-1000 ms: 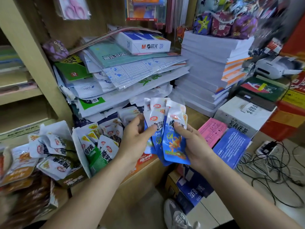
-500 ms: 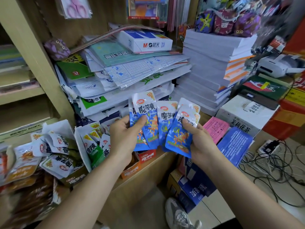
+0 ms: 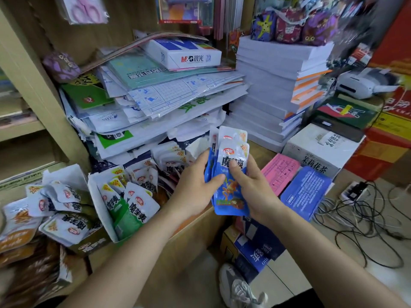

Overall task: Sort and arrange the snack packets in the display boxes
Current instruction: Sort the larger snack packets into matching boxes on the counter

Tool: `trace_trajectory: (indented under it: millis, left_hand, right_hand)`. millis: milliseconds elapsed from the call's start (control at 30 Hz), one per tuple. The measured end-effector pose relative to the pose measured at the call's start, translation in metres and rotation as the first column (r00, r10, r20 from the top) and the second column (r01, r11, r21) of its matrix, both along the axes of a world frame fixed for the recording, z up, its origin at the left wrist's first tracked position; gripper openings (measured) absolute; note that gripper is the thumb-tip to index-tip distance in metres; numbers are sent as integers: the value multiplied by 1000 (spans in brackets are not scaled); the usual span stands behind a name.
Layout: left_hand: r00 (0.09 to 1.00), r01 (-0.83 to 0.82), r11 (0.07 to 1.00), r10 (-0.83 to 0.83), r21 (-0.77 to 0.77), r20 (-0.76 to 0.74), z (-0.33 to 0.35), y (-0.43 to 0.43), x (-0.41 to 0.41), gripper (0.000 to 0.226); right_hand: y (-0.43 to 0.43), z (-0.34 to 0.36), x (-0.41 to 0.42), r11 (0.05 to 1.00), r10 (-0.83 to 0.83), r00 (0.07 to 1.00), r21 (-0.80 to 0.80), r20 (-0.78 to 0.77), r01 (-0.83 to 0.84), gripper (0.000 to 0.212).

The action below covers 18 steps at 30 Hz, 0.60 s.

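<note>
The left hand (image 3: 195, 187) and right hand (image 3: 253, 192) together grip an upright stack of blue snack packets (image 3: 230, 203); the open display box (image 3: 100, 207) sits lower-left, nearer the left hand.

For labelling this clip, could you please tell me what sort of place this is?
Most likely a small stationery shop that also sells snacks: it holds a ream of copy paper, tall stacks of paper and open boxes of snack packets.
</note>
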State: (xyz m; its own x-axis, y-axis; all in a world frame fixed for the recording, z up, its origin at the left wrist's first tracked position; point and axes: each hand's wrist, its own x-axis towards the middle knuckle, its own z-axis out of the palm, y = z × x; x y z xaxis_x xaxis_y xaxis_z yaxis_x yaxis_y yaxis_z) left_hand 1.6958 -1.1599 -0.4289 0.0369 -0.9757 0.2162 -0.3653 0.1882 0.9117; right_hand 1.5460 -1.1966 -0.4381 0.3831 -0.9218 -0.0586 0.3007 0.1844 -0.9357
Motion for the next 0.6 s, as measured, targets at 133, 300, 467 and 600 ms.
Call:
trace_trajectory:
  millis: [133,300,467,600]
  left_hand:
    - [986,57,998,-55,-10,159,8,-28,-1,46]
    - [901,-68,992,105,-103,420,8,-59,26,48]
    - [410,65,998,-26,-1,912,-13,-56,29,45]
    - [351,61,996,44,-70,935,-23,-54,38,22]
  right_hand:
    - [-18,10,-27,998,18,999,-59,-50,-21,38]
    - [-47,16,-53,946,-314,928,-151,-200,288,34]
    - [-77,1,-68,877,-417,847,-391,-329,279,41]
    - [-85,-4,-57,828,-365,837,-553,-409,91,38]
